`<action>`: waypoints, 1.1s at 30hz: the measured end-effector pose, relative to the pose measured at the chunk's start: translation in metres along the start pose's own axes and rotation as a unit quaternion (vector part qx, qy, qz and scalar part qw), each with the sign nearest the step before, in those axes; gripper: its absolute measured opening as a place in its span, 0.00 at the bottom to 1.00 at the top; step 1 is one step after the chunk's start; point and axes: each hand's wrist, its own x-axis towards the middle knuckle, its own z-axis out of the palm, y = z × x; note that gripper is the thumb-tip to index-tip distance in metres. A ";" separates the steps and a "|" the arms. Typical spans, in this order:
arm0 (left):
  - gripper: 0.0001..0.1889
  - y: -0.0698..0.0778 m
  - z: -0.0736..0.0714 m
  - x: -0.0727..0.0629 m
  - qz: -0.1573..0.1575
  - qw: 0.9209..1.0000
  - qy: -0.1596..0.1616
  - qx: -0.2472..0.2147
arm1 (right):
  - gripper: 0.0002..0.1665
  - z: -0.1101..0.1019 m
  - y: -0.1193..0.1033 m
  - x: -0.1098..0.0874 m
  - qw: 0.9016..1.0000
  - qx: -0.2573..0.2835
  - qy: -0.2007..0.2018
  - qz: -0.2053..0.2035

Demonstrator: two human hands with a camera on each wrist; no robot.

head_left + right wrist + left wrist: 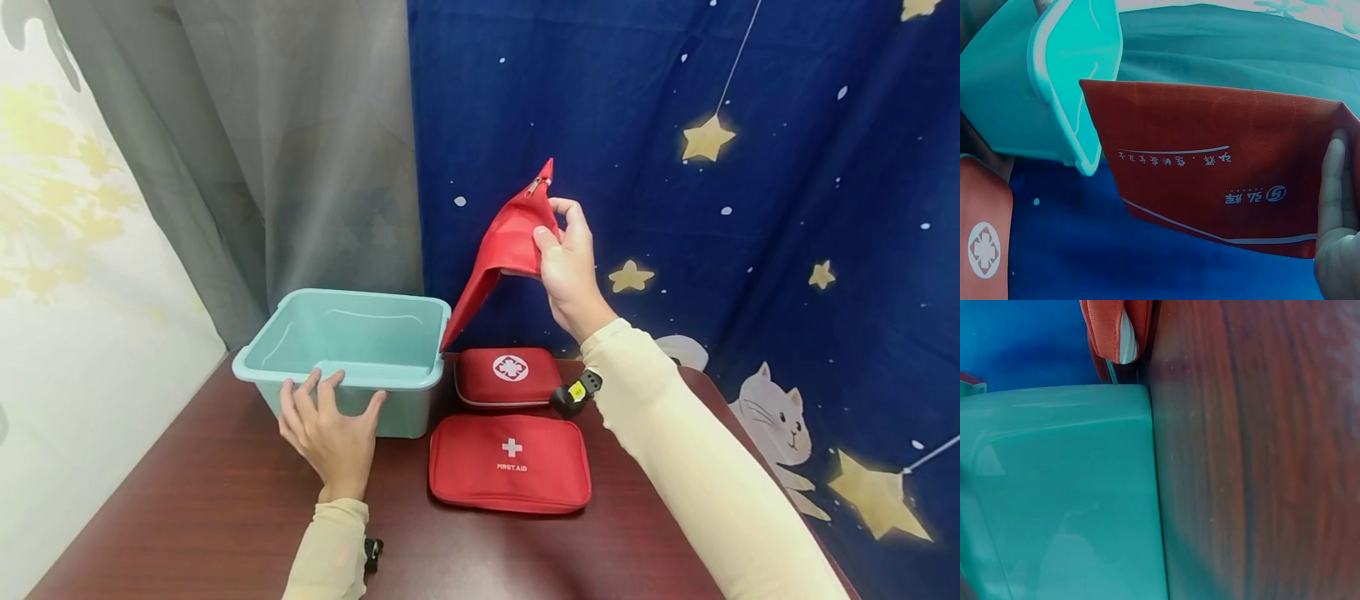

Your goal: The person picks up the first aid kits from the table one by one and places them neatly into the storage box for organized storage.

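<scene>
In the head view my right hand pinches a flat red zip pouch between thumb and fingers, raised above the table. The pouch hangs tilted, its lower corner at the right rim of a teal plastic bin. White lettering and a logo mark the pouch in the right wrist view. My left hand rests on the front rim of the bin with fingers spread and fairly straight, fingertips over the edge. The part of the bin that shows inside holds nothing.
A red hard-shell case with a white emblem lies right of the bin, against the curtain. In front of it lies a red first aid bag. The brown table backs onto a blue star-print curtain and a grey curtain.
</scene>
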 end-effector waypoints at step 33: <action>0.33 0.001 -0.002 -0.002 -0.003 1.000 -0.010 0.005 | 0.17 0.047 0.038 -0.009 0.998 -0.041 -0.055 0.008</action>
